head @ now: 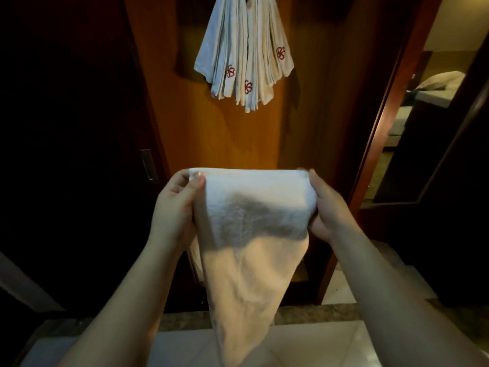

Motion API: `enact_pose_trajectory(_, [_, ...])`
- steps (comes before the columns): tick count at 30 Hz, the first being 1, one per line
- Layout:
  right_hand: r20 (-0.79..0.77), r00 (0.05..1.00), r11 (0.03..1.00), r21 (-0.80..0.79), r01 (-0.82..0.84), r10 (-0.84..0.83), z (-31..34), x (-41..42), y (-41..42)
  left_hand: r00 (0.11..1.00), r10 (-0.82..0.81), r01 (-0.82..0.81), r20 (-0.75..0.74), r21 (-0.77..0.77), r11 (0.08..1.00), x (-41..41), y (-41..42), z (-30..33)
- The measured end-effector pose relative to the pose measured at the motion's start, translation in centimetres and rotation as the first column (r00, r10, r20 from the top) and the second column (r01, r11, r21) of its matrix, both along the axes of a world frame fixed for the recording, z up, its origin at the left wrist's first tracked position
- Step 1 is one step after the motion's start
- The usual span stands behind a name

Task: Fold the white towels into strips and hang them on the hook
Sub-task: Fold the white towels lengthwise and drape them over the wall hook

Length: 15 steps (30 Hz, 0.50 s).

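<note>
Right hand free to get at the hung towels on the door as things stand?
Probably not yet. The right hand grips one side of the white towel, the left hand the other. Nothing blocks the path up to the hung towels, but they hang well above both hands.

Dim room — wood door, tiled floor.
</note>
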State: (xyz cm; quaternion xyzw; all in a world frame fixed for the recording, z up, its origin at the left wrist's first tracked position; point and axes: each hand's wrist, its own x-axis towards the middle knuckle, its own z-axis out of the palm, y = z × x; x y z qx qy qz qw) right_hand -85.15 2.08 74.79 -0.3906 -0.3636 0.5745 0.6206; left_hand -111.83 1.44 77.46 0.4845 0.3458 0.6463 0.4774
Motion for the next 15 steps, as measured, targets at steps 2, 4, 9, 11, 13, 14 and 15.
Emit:
enact_pose_trajectory(2, [-0.003,0.985,0.981,-0.091,-0.171,0.172,-2.6,0.5,-1.2,1.000,-0.008,0.007,-0.014,-0.040,0.999,0.7,-0.5,-1.3])
enact_pose_trajectory(4, [0.072,0.961,0.957,-0.132,-0.258,0.269,-4.6,0.8,-2.2,0.997,-0.016,0.011,-0.081,-0.059,0.998,0.8,-1.1,-2.5])
enact_pose_trajectory(9, [0.274,0.945,0.984,-0.061,-0.168,0.178,-5.1,1.3,-3.2,0.926,0.079,-0.088,-0.368,-0.008,0.996,-1.2,-2.9,-4.8])
enact_pose_trajectory(11, [0.433,0.895,0.993,-0.001,-0.119,0.107,-4.3,1.0,-3.6,0.906,0.122,-0.104,-0.405,0.066,0.992,-2.0,-3.4,-5.0])
enact_pose_trajectory(13, [0.520,0.852,0.992,0.065,-0.111,0.062,-3.7,0.5,-3.7,0.924,0.137,-0.106,-0.356,0.106,0.989,-2.5,-3.6,-4.8])
enact_pose_trajectory(14, [0.503,0.862,0.989,0.082,-0.124,0.066,-3.5,0.1,-3.8,0.932,0.143,-0.113,-0.333,0.109,0.988,-2.7,-3.5,-4.8])
enact_pose_trajectory(15, [0.496,0.864,0.985,0.085,-0.148,0.087,-3.2,-0.2,-3.8,0.934,0.151,-0.123,-0.324,0.107,0.987,-3.0,-3.4,-4.9])
